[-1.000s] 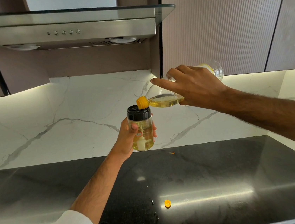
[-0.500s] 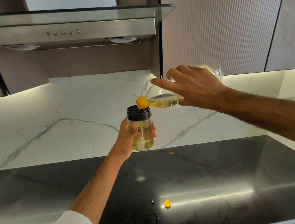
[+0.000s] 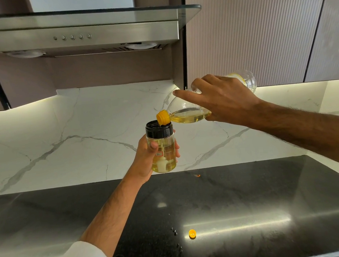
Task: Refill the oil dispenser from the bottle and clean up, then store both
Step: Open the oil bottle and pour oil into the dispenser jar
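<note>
Head cam: left hand (image 3: 146,156) fingers wrapped round oil dispenser (image 3: 162,148), thumb on front, held upright above desk (image 3: 256,192), well off back wall. Right hand (image 3: 222,101) fingers curled over bottle (image 3: 188,113), index finger stretched along its shoulder, bottle tipped nearly flat, yellow spout (image 3: 162,117) right at dispenser's black rim. Small yellow cap (image 3: 192,233) sits on desk near front edge, few oil drops (image 3: 174,232) just beside. Range hood (image 3: 73,33) overhead; plenty of open desk both sides.

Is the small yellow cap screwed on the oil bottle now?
No, the small yellow cap lies loose on the dark counter, apart from the bottle held tilted in the right hand.
</note>
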